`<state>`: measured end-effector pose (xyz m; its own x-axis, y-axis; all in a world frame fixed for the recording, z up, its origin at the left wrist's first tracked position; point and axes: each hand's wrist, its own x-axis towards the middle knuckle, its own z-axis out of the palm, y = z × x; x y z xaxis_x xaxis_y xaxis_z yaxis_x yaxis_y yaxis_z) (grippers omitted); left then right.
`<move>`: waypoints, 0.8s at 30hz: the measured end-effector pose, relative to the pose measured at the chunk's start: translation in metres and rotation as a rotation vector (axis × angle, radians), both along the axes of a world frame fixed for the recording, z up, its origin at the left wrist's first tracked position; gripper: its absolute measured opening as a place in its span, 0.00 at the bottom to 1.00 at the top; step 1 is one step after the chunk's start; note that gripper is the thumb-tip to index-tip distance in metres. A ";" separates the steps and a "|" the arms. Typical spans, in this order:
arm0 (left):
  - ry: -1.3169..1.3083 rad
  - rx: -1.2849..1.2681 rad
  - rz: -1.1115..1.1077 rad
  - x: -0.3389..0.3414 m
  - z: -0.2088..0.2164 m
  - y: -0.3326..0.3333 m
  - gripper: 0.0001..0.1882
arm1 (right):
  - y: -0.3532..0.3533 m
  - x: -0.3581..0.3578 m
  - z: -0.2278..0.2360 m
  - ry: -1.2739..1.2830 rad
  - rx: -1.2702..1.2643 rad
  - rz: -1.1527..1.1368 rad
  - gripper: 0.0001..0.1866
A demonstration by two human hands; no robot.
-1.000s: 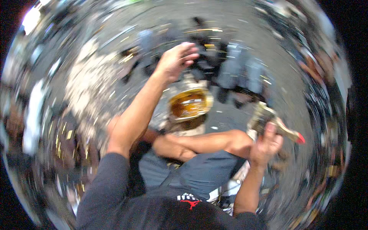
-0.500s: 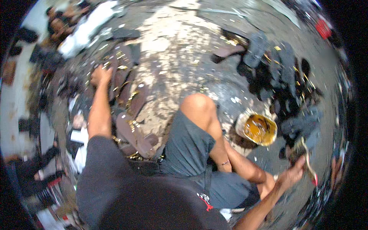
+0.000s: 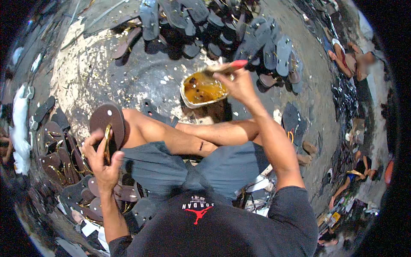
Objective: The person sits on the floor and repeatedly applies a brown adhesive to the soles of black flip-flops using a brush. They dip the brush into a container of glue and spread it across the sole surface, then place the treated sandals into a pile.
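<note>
My left hand [image 3: 105, 165] grips a dark brown flip-flop [image 3: 99, 118] by its gold strap, holding it up beside my knee. A white dot marks the sole near its toe end. In my right hand [image 3: 240, 88] is a brush [image 3: 223, 67] with a red handle end. Its bristles are blurred, over the far rim of a pale tub [image 3: 185, 98]. Thick amber liquid [image 3: 209, 91] with dark specks lies in the tub; I cannot tell whether the bristles touch it.
Many dark soles and flip-flops [image 3: 252, 43] lie in a heap beyond the tub. More brown flip-flops with gold straps [image 3: 64, 158] are stacked at my left. A white bundle [image 3: 20, 130] lies at far left. Other people [image 3: 364, 64] sit at the right edge.
The view has swung to the right. My left hand has come away from the stacked flip-flops with one in its grip. My right hand has brought the brush to the tub.
</note>
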<state>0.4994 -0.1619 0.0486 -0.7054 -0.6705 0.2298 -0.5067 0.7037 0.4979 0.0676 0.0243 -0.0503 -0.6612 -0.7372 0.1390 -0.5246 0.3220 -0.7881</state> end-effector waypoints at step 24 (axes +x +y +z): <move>1.195 1.761 -0.206 -0.140 0.009 0.087 0.31 | -0.027 0.162 0.129 -0.184 -0.668 0.176 0.12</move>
<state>0.3594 -0.0753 0.0579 -0.8054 -0.5820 -0.1125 0.4727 -0.7451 0.4705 0.2298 -0.0026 0.0783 -0.5967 -0.6312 0.4955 -0.3637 -0.3377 -0.8681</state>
